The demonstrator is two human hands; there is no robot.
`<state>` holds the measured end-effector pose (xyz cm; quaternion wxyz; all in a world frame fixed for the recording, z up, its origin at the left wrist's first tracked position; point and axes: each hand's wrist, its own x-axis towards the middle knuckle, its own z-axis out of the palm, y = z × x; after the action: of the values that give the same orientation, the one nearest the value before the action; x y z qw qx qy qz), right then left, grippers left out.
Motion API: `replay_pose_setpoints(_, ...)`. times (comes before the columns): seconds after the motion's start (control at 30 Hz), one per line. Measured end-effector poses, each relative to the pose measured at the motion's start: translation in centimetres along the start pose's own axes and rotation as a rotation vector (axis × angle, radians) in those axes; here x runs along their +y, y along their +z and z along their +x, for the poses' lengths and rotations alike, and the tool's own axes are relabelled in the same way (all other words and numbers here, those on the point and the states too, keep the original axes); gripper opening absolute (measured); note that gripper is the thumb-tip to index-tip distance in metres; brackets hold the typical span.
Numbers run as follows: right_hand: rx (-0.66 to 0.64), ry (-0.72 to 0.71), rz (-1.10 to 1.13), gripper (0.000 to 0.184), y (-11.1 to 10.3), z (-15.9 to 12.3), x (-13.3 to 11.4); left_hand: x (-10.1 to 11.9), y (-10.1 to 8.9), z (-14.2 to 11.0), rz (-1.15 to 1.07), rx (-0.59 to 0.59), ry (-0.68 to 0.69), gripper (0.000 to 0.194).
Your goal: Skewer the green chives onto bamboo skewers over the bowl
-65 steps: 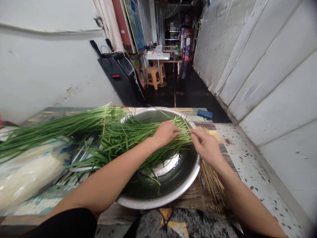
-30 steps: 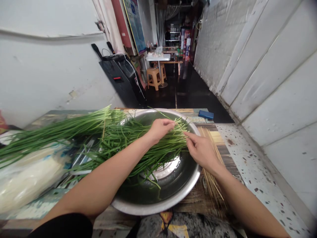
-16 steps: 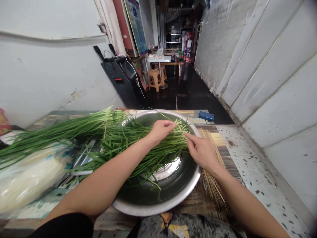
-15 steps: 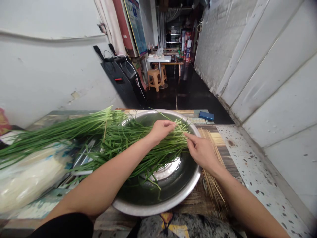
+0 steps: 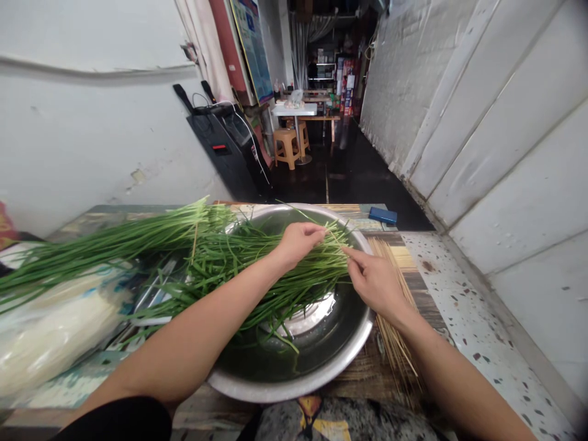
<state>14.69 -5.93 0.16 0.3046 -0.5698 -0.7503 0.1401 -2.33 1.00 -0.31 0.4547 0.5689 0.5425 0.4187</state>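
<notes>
A heap of garlic chives point(image 5: 275, 257) lies across a steel basin point(image 5: 294, 389), pale stem ends to the right. My left hand point(image 5: 301, 242) is closed in a pinch over the stem ends. Facing it from the right, my right hand point(image 5: 374, 275) has its fingertips pressed together at the same stems. Between the two pinches runs a thin bamboo skewer point(image 5: 334, 237), mostly covered by fingers and stems. To the left, another bunch of chives point(image 5: 138, 239) rests partly over the basin's rim, with a skewer point(image 5: 195, 239) across its pale ends.
Loose bamboo skewers point(image 5: 397, 318) lie on the table right of the basin. A blue box point(image 5: 383, 215) sits at the table's far edge. Clear plastic bags with pale contents point(image 5: 64, 324) are at the left. Beyond stand a stool point(image 5: 287, 147) and a small white table point(image 5: 296, 109).
</notes>
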Motion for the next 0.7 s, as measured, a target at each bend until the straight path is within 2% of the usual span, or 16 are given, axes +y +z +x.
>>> replay_pose_setpoints(0.7, -0.017, 0.021, 0.051, 0.039, 0.12, -0.1, 0.05, -0.55, -0.04, 0.2, 0.091, 0.005, 0.063, 0.028)
